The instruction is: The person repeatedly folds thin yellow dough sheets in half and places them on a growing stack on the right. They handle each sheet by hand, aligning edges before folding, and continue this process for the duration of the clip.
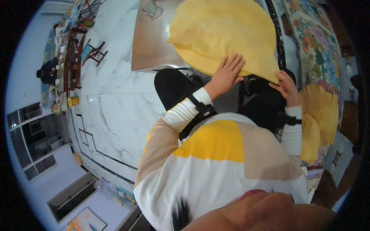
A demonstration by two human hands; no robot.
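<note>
A large rounded piece of yellow fabric point(222, 31) lies over a brown table point(153, 37) before me, its near edge hanging towards my lap. My left hand point(227, 73) rests flat on the fabric near that edge, palm down, with its fingers extended. At the right, my right hand point(285, 85) pinches a pointed corner of the same fabric between thumb and fingers. A few creases run across the near left part of the fabric. Whatever lies under it is hidden.
A glass dish point(153, 11) stands at the table's far left. Stacked yellow fabric pieces point(318, 121) lie to my right on a floral-covered seat point(315, 49). A folding stool point(94, 53) stands on the marble-patterned floor point(115, 115). Another person point(48, 72) sits far left.
</note>
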